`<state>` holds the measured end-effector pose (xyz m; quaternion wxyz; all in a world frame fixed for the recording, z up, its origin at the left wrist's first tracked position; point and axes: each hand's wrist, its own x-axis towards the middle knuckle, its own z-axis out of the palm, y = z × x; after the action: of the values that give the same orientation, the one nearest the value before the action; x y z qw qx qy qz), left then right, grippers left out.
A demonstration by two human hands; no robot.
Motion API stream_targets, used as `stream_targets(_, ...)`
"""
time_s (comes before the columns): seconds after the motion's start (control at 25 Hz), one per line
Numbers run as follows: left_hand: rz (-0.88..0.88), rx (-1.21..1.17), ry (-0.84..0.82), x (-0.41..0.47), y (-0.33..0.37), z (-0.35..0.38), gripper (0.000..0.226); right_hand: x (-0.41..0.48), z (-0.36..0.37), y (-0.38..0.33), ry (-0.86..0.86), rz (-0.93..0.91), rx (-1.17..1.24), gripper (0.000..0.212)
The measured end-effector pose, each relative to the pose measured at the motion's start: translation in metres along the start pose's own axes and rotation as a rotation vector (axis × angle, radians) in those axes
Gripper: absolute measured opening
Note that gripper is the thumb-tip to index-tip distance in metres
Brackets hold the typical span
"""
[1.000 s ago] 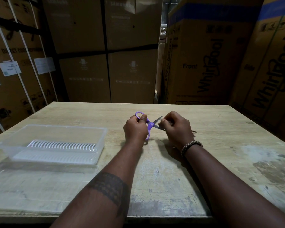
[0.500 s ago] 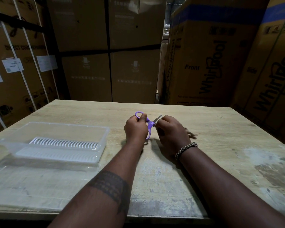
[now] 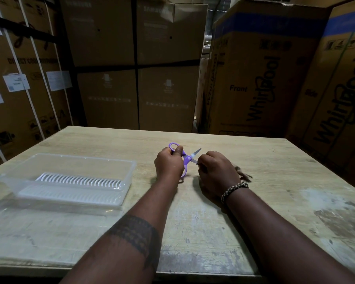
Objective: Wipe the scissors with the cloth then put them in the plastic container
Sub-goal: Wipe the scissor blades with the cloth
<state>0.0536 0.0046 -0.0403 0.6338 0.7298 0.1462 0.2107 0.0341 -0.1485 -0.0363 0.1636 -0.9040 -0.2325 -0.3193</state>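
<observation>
Wiping scissors blade, container off to the left

L hand fingers grip the purple handles of the scissors over the middle of the table. Blades are apart, long axis runs handles-left to tips-right. R hand fingers curl tight at the lower blade tip. The cloth is mostly hidden inside, only a blurred dark scrap shows. Plastic container sits well left; L hand is nearer.
</observation>
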Motion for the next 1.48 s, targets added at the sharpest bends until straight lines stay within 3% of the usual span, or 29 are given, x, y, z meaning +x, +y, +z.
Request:
stream_targets(0.2, 0.025, 0.035, -0.064, -0.0002, -0.0022, 0.003, 0.038, -0.0004, 0.0011, -0.0035, -0.022, -0.084, 0.047, 0.009)
stream_targets(0.4, 0.011, 0.016, -0.046, -0.0005, 0.0002, -0.0002, 0.036, -0.0026, -0.0005, 0.0017, -0.023, -0.01, 0.026, 0.012)
stream_targets(0.6, 0.029, 0.057, -0.091, -0.0019, 0.0011, 0.0016, 0.039, -0.0018, -0.0016, -0.0034, -0.043, -0.099, 0.051, 0.012)
stream_targets(1.48, 0.031, 0.012, -0.099, -0.0044, 0.0034, -0.0022, 0.033, -0.0025, -0.0048, -0.0024, -0.048, -0.039, 0.053, 0.011)
